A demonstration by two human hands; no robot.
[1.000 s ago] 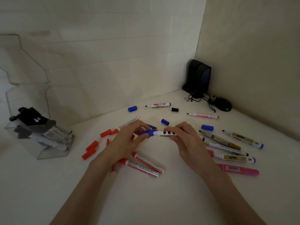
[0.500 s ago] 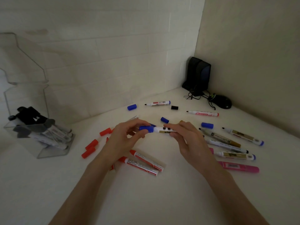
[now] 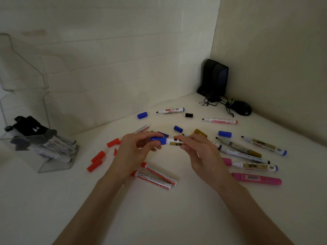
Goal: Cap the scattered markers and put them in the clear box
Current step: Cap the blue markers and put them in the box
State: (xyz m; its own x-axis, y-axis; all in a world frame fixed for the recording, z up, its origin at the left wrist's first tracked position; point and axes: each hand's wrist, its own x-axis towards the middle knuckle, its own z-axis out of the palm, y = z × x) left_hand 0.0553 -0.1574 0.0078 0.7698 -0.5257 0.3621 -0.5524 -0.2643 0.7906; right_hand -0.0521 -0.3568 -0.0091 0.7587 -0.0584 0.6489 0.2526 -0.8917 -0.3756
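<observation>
Lying level above the table (image 3: 159, 213), the blue-capped marker (image 3: 171, 141) is pinched at its cap by the left hand (image 3: 131, 153) and gripped at the barrel by the right hand (image 3: 200, 153); black-capped markers (image 3: 53, 147) are stored in the clear box (image 3: 58, 164), far left

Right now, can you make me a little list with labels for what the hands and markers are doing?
Left hand: pinches the blue cap
Right hand: holds the white marker by its barrel
Cap and marker: joined end to end, above the table
Clear box: on the left, black-capped markers inside
Loose red caps: between box and hands
Uncapped markers: several lying on the right
</observation>
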